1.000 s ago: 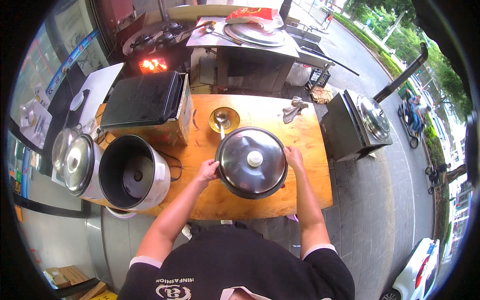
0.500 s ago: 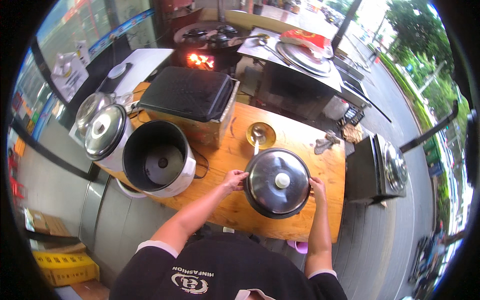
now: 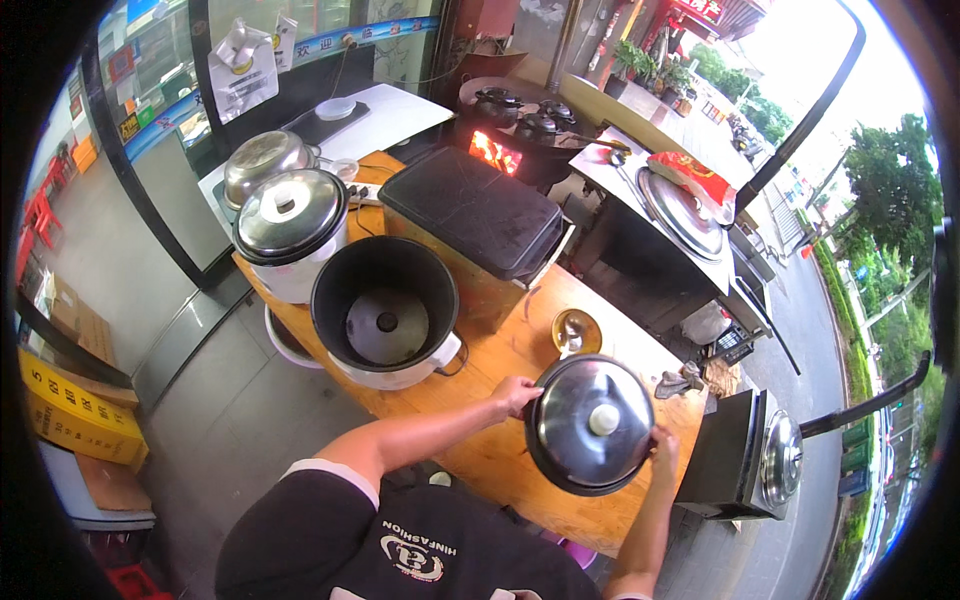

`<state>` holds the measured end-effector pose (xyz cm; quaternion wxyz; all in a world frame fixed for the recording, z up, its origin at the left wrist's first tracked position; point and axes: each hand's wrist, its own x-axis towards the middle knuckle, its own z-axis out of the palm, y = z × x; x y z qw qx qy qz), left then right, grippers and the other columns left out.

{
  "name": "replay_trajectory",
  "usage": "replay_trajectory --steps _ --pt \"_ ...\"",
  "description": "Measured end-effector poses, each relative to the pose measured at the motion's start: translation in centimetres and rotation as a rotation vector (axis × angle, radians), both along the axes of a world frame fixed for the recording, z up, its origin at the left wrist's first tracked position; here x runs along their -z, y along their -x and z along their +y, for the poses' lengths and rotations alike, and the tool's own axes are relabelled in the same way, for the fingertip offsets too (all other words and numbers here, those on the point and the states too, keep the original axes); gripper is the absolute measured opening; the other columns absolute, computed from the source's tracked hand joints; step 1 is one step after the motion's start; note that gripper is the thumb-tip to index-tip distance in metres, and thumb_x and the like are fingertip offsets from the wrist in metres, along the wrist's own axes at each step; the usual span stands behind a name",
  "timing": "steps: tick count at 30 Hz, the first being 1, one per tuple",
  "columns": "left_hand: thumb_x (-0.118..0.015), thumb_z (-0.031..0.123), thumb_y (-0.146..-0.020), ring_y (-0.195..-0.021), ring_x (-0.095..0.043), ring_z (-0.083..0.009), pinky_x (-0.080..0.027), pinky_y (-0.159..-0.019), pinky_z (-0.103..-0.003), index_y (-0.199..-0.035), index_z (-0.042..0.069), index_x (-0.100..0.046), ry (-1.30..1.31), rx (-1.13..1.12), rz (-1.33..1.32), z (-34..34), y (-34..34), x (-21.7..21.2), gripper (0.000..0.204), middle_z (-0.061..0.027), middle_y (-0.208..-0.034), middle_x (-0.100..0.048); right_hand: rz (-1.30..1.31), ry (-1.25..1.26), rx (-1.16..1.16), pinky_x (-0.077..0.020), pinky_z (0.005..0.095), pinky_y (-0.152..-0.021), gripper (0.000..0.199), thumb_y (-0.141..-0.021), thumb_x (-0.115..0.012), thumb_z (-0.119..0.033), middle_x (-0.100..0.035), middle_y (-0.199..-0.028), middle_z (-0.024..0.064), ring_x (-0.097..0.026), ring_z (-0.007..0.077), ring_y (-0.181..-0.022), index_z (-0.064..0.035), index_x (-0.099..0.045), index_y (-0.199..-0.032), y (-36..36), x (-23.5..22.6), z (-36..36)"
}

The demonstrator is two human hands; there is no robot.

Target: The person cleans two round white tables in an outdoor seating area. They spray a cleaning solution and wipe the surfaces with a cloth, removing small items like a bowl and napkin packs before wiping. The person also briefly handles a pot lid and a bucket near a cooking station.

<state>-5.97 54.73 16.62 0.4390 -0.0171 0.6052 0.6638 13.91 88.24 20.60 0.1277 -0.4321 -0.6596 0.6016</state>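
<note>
A round dark pot [image 3: 540,462] with a shiny metal lid [image 3: 570,425] and a pale knob is between my hands over the front right of the wooden table. My left hand [image 3: 514,396] is closed on its left rim. On the right rim my right hand [image 3: 662,452] grips, its fingers partly hidden. Whether the pot rests on the table or is lifted, I cannot tell. Just beyond it sits a yellowish metal bowl [image 3: 596,331] with a ladle in it, whose handle runs under the pot's edge.
An uncovered cooker [image 3: 440,352] with a dark, hollow inside stands to the left, beside a lidded white cooker [image 3: 325,250]. Behind is a box with a black cover [image 3: 470,210]. A fire [image 3: 494,152] burns under several dark pots. A grey cloth [image 3: 682,380] lies at the table's right.
The view has turned, so the whole scene sits differently. Both hands still hold the lidded pot, which now covers more of the ladle's handle.
</note>
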Motion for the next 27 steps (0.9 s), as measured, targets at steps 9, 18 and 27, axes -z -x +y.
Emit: replay_trajectory --steps 9,18,27 --pt "-0.056 0.015 -0.09 -0.073 -0.065 -0.0163 -0.057 -0.066 -0.034 -0.106 0.005 -0.062 -0.241 -0.048 0.18 -15.2 5.1 -17.6 0.019 -0.0052 -0.088 -0.066 0.115 -0.208 -0.262 -0.0335 0.0226 -0.045 0.023 -0.084 -0.059 -0.019 -0.054 -0.071 -0.0024 -0.048 0.0073 -0.06 -0.0053 -0.064 -0.101 10.9 -19.1 -11.7" --pt "-0.056 0.016 -0.09 -0.074 -0.065 -0.0124 -0.055 -0.067 -0.03 -0.112 0.006 -0.06 -0.119 -0.295 0.329 -33.4 10.5 -22.9 0.025 -0.0028 -0.09 -0.067 0.184 -0.11 -0.607 -0.0456 0.0284 -0.057 0.026 -0.087 -0.057 -0.02 -0.062 -0.084 0.0024 -0.058 0.0128 -0.072 -0.003 -0.063 -0.106 26.7 -18.2 -27.7" --pt "-0.052 0.011 -0.09 -0.071 -0.064 -0.0134 -0.055 -0.063 -0.031 -0.107 0.004 -0.063 0.007 -0.343 0.281 -40.5 15.4 -15.5 0.021 -0.0026 -0.09 -0.066 -0.04 -0.262 -0.596 -0.0505 0.0336 -0.044 0.033 -0.085 -0.058 -0.018 -0.064 -0.082 0.0095 -0.061 0.0197 -0.058 0.0017 -0.061 -0.111 33.5 -12.4 -35.6"
